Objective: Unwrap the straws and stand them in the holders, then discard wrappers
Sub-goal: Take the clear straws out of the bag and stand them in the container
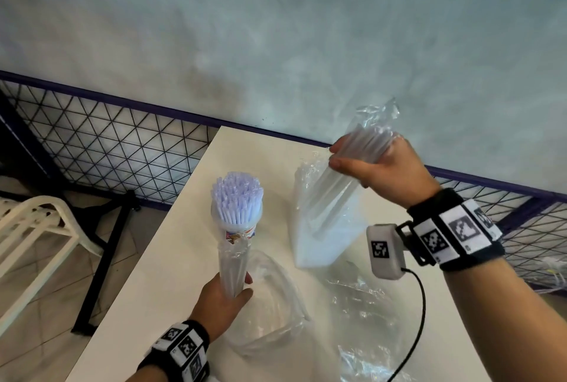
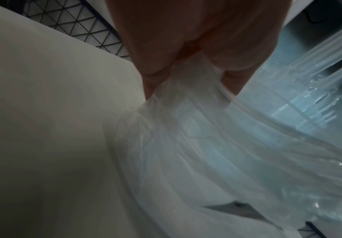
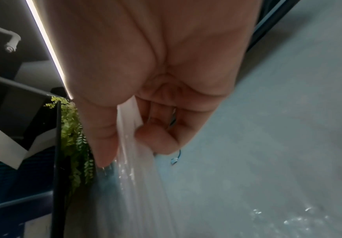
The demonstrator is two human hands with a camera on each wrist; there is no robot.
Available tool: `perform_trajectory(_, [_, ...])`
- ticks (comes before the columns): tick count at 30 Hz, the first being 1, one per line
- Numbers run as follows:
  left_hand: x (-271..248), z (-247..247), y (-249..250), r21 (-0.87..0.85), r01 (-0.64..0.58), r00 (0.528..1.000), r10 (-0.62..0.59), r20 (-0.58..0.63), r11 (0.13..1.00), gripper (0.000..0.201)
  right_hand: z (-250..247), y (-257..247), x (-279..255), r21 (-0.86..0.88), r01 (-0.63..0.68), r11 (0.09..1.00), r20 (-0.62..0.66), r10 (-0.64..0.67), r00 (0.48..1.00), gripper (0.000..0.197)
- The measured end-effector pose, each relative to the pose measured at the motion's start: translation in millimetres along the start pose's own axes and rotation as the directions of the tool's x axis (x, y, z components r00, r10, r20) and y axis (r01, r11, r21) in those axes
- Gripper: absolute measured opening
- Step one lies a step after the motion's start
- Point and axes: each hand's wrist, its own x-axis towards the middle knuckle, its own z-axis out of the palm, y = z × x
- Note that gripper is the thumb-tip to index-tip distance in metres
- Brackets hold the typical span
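1. Left hand (image 1: 221, 298): grip wrapped round the lower end of an upright bundle of pale lilac-white straws (image 1: 237, 202), its clear sleeve pushed down past a printed band.
2. Right hand (image 1: 379, 163): grip closed round a second bundle of clear straws in a crinkled transparent plastic wrapper (image 1: 329, 209), held tilted above the white counter (image 1: 171, 262).
3. Loose clear wrappers (image 1: 362, 314) lie on the counter near the person.
4. Step, as judged: unwrapping. No holder is in view.
5. Next move likely calls for stripping the sleeves fully while keeping each bundle gathered; slack grip would scatter straws.
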Motion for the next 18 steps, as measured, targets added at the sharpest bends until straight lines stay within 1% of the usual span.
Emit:
perform_trajectory(3, [0.3, -1.0, 0.3, -0.014, 0.009, 1.000, -0.009, 0.001, 1.000, 0.016, -5.3, 11.2, 8.9, -0.058, -0.032, 0.998, -0.003, 0.032, 0.999, 0.019])
perform_trajectory(5, [0.1, -1.4, -0.5, -0.016, 0.014, 1.000, -0.014, 0.007, 1.000, 0.015, -6.9, 14.1, 10.5, -0.130, -0.021, 0.991, 0.022, 0.024, 0.999, 0.019])
perform_trajectory(10, [-1.2, -2.7, 0.6, -0.021, 0.014, 1.000, -0.014, 0.003, 1.000, 0.015, -12.2, 5.6, 18.0, -0.175, 0.067, 0.982, 0.074, -0.055, 0.996, 0.011])
perform_trajectory(12, [-1.6, -2.4, 1.4, -0.026, 0.021, 1.000, -0.021, 0.003, 0.999, 0.014, -14.2, 0.8, 22.9, -0.183, 0.103, 0.978, 0.097, -0.086, 0.992, 0.011])
perform_trajectory(14, [-2.3, -2.3, 2.8, -0.036, 0.025, 1.000, -0.025, 0.002, 0.999, 0.016, -14.8, -1.6, 27.9, -0.188, 0.116, 0.975, 0.105, -0.097, 0.990, 0.015])
perform_trajectory(18, [-2.9, -4.1, 3.6, -0.032, 0.026, 1.000, -0.026, 0.012, 0.999, 0.019, -14.5, 0.1, 35.5, -0.194, 0.096, 0.976, 0.092, -0.079, 0.993, 0.026])
